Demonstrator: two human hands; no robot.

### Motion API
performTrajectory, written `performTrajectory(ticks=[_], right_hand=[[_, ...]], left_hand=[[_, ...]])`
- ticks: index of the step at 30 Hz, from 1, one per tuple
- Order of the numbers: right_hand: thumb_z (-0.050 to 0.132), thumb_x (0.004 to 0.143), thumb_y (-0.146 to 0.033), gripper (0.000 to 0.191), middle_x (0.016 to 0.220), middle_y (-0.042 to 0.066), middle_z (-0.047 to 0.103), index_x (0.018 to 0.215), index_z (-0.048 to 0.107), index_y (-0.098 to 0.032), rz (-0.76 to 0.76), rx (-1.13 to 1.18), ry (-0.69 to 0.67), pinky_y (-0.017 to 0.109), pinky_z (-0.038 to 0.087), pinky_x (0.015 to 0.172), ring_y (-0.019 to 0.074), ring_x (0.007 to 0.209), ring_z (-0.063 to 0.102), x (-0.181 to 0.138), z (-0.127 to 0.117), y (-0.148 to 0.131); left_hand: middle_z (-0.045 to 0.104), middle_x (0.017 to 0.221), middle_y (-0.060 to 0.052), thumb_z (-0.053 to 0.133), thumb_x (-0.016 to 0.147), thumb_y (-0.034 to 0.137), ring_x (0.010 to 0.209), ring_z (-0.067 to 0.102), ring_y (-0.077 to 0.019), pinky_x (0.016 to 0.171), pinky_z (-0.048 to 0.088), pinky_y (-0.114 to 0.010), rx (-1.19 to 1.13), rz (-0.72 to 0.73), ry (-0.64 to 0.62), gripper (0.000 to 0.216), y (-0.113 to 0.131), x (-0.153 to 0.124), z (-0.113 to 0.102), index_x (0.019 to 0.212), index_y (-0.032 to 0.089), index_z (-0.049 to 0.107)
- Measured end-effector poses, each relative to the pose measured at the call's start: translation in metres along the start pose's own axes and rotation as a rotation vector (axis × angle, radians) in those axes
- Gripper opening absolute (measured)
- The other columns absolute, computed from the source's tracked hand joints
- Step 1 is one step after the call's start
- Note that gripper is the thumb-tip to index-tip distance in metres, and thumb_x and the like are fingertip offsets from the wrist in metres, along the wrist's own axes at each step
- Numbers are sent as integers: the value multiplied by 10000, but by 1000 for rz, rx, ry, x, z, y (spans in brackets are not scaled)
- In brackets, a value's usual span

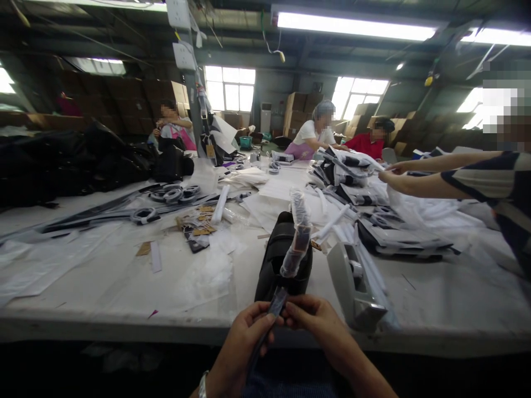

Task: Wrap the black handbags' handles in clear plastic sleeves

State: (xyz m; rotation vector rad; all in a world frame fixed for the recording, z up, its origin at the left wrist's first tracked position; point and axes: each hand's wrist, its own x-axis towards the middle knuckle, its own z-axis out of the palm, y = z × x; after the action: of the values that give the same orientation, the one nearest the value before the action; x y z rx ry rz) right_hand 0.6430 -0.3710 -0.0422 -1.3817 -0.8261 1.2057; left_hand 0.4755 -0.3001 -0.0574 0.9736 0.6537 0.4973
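Observation:
Both my hands meet just in front of the table's near edge. My left hand (248,330) is closed round the lower end of a black strap (277,303). My right hand (312,316) pinches the same strap from the right. The strap rises away from me into a clear plastic sleeve (297,239) that stands up over a black bag (279,255) lying on the white table (124,276).
A grey tape dispenser (354,282) sits right of the bag. Tags, strap rolls and plastic bags litter the table's middle. Black bags pile at the left. A person's arms (418,176) reach in from the right over packed goods; others sit at the far end.

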Motion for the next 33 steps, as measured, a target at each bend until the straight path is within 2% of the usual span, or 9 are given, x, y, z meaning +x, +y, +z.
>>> performTrajectory(ticks=[3, 6, 12, 18, 22, 25, 27, 30, 33], right_hand=[[751, 746, -486, 366, 753, 54, 737, 884, 771, -147, -1, -29, 90, 236, 489, 600, 150, 628, 632, 1, 5, 7], [741, 736, -501, 367, 742, 65, 747, 857, 772, -156, -32, -170, 205, 271, 511, 630, 203, 667, 666, 2, 11, 13], [592, 839, -439, 308, 839, 73, 751, 872, 747, -175, -186, -335, 398, 289, 508, 727, 237, 784, 679, 4, 28, 28], [588, 802, -340, 185, 745, 56, 736, 780, 691, -188, -166, -378, 420, 268, 495, 655, 230, 721, 684, 5, 35, 27], [574, 785, -274, 127, 659, 42, 713, 727, 658, -198, -192, -533, 410, 267, 459, 590, 220, 634, 667, 7, 33, 17], [558, 817, -292, 169, 649, 48, 711, 711, 651, -200, -206, -651, 350, 284, 447, 585, 230, 622, 671, 4, 26, 8], [528, 867, -348, 233, 706, 54, 733, 754, 671, -202, -180, -599, 255, 289, 475, 620, 236, 673, 693, -1, 21, 4], [489, 908, -463, 310, 830, 61, 756, 913, 656, -201, -128, -378, 172, 293, 536, 717, 236, 778, 719, -10, 16, 6], [506, 908, -497, 297, 855, 58, 754, 931, 579, -210, -176, -375, 295, 294, 559, 727, 230, 787, 724, -18, 19, 18]], left_hand=[[628, 783, -39, 631, 847, 490, 500, 399, -50, 405, 244, -143, 58, 10, 57, 364, 0, 3, 2, 885, 130, 670], [589, 723, -7, 639, 826, 538, 458, 332, -35, 384, 185, -142, 86, 9, 87, 401, -3, 5, 4, 833, 137, 638], [454, 531, 58, 639, 788, 613, 404, 258, -38, 353, 172, -150, 96, -7, 81, 474, -9, 9, 4, 765, 142, 595], [391, 439, 83, 638, 746, 672, 357, 256, -39, 336, 154, -156, 155, -73, 65, 526, -7, 5, 7, 740, 149, 583], [398, 425, 84, 630, 748, 679, 337, 248, -37, 329, 154, -164, 170, -75, 72, 529, -8, 4, 8, 738, 152, 584], [410, 426, 80, 608, 776, 668, 332, 259, -36, 331, 160, -164, 190, -54, 86, 521, -8, 4, 8, 750, 148, 592], [459, 462, 64, 607, 784, 658, 339, 281, -34, 332, 177, -160, 199, -21, 110, 517, -8, 3, 7, 766, 141, 604], [519, 513, 42, 612, 782, 654, 341, 301, -32, 326, 192, -159, 210, 25, 135, 520, -10, 4, 7, 788, 133, 613], [551, 539, 29, 614, 781, 649, 338, 316, -34, 325, 196, -164, 220, 46, 142, 519, -13, 5, 7, 795, 130, 615]])
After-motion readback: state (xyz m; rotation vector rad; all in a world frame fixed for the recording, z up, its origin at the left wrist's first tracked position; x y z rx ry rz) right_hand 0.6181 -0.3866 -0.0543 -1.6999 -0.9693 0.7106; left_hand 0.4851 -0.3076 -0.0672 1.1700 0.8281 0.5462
